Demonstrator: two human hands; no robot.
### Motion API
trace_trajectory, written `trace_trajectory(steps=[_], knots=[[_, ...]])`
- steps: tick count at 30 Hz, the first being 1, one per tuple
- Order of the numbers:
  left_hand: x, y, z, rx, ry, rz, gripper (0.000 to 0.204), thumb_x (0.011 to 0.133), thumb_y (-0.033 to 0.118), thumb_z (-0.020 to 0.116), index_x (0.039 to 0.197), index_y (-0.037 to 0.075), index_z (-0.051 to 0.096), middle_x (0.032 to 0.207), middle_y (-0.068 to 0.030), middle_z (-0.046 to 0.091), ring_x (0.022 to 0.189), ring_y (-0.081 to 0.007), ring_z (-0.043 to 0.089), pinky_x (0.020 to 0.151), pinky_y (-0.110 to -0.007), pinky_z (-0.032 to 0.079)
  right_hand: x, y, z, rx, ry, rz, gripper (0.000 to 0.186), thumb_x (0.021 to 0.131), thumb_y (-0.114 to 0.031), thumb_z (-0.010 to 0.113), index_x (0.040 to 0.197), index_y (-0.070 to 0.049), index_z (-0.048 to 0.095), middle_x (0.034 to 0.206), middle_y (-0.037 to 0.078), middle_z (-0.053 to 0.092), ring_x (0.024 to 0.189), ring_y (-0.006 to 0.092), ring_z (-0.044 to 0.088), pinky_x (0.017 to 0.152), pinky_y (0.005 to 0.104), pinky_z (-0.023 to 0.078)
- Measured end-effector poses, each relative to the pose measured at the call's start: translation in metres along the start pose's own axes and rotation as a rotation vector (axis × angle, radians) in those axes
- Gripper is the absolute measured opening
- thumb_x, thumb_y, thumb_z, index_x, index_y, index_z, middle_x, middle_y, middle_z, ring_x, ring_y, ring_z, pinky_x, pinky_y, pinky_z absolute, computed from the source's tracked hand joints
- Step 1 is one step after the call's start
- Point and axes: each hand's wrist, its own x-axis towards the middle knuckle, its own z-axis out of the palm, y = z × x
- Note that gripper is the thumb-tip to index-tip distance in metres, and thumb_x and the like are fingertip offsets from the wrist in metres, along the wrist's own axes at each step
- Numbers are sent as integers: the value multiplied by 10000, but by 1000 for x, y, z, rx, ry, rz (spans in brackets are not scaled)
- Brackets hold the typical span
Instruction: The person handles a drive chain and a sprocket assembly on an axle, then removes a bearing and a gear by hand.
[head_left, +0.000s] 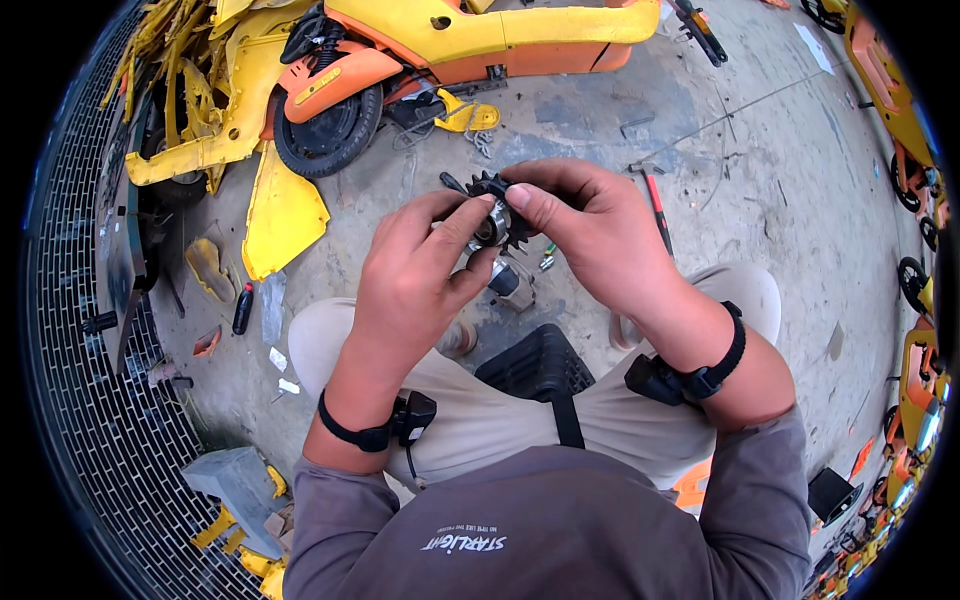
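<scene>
Between both hands, in front of my knees, is a dark toothed sprocket [520, 232] with a shiny metal hub [492, 232]. My left hand [415, 262] pinches the hub side with thumb and fingers. My right hand [605, 225] grips the toothed rim from the other side, thumb on top. Beside the sprocket a short black rod-like piece [453, 183] sticks out past my left fingertips; whether it joins the sprocket I cannot tell. Below the hands stands a grey metal cylindrical object [513, 288], partly hidden. Parts of the sprocket are covered by my fingers.
A yellow and orange scooter body [470, 45] with a black wheel [330, 130] lies ahead. Yellow panels [285, 215] are piled left. A red-handled hammer [658, 212] is on the concrete at right. A black bottle [243, 308] lies left; a black plastic crate [540, 362] sits between my legs.
</scene>
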Motion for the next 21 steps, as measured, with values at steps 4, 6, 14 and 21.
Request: trace_trajectory(steps=[4, 6, 14, 21], knots=[[-1, 0, 1, -11, -19, -16, 491, 697, 11, 804, 1170, 42, 677, 1068, -132, 656, 956, -319, 656, 826, -395, 541, 0, 2, 1, -42, -20, -7, 317, 987, -199, 662, 1200, 36, 671, 977, 60, 707, 878, 100, 616, 797, 267, 517], [-1, 2, 1, -10, -16, -27, 489, 704, 13, 803, 1176, 38, 678, 1072, -134, 655, 956, -317, 658, 823, -394, 544, 1, 1, 1, -40, -28, 5, 316, 988, -198, 660, 1202, 35, 673, 979, 61, 709, 882, 100, 617, 800, 267, 518], [-1, 4, 2, -3, -32, -42, 525, 730, -22, 782, 1239, 34, 665, 1111, -160, 641, 958, -305, 661, 818, -367, 545, 1, 2, 0, 11, -10, 8, 322, 983, -194, 666, 1209, 36, 673, 1013, 65, 711, 905, 106, 630, 822, 270, 520], [2, 7, 2, -21, -11, -24, 492, 750, 3, 787, 1228, 26, 672, 1101, -156, 622, 940, -307, 666, 767, -378, 564, 0, 4, 3, 58, 32, 19, 280, 983, -165, 641, 1155, 50, 688, 984, 117, 728, 882, 132, 650, 799, 289, 528]])
